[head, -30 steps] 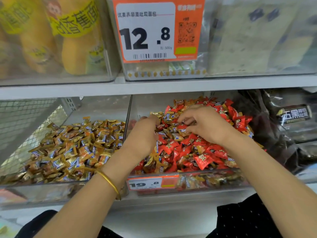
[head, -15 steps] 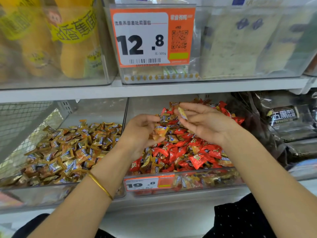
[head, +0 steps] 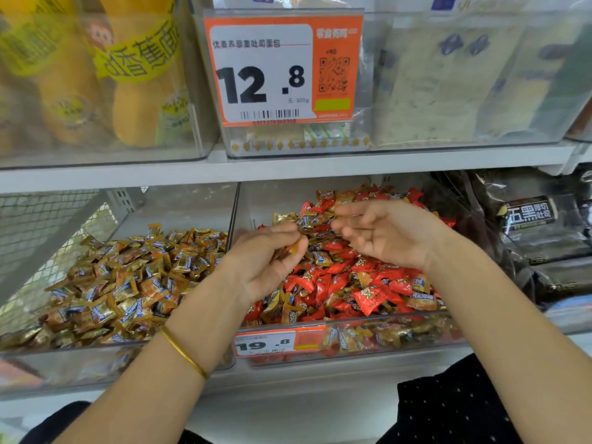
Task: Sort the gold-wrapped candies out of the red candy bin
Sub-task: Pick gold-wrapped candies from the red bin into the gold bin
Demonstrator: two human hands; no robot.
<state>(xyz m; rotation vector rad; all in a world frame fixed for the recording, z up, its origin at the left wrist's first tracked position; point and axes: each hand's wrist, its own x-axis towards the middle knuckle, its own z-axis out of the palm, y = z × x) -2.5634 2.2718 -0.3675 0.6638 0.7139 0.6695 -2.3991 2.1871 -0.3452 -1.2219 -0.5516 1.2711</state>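
The right hand (head: 392,233) hovers above the middle of the red candy bin (head: 368,322) with its palm turned up and its fingers (head: 352,209) spread and holding nothing, whereas half a second ago those fingers pinched a gold piece. The left hand (head: 267,262), over the bin's left edge, has its fingers (head: 283,228) curled round a small clutch of gold-wrapped candy (head: 293,250), so the piece has apparently been passed across and the left hand serves as the collecting hand. A second ago both hands were down in the pile; both are now lifted clear of it. Many gold-wrapped candies (head: 321,258) still lie mixed among the red ones inside the bin, especially along its front and left, so the sorting looks far from finished. The gold candy bin (head: 80,363) just left of the red bin is the likely place for the handful.
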